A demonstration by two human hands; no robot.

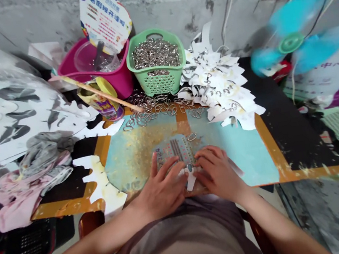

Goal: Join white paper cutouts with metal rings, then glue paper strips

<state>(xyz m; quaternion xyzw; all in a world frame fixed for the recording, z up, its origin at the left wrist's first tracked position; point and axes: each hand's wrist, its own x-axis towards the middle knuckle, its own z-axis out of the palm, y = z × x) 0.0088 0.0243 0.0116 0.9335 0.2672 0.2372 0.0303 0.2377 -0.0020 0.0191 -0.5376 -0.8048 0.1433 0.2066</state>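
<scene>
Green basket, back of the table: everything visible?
The green basket looks like plastic, with a patterned, perforated front and a handle opening in its far rim. It stands upright, heaped with silvery metal rings, between the pink basket and a pile of white pieces. Loose rings lie around its base.

At upper centre the rings (155, 53) are shiny metal, the basket (163, 83) smooth plastic; right of centre, the cutouts (226, 86) look papery and matt.

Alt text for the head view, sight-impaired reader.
The left hand and right hand touch a small white piece at the near edge of the table. Beyond, a green basket of metal rings stands beside piled white cutouts.
</scene>
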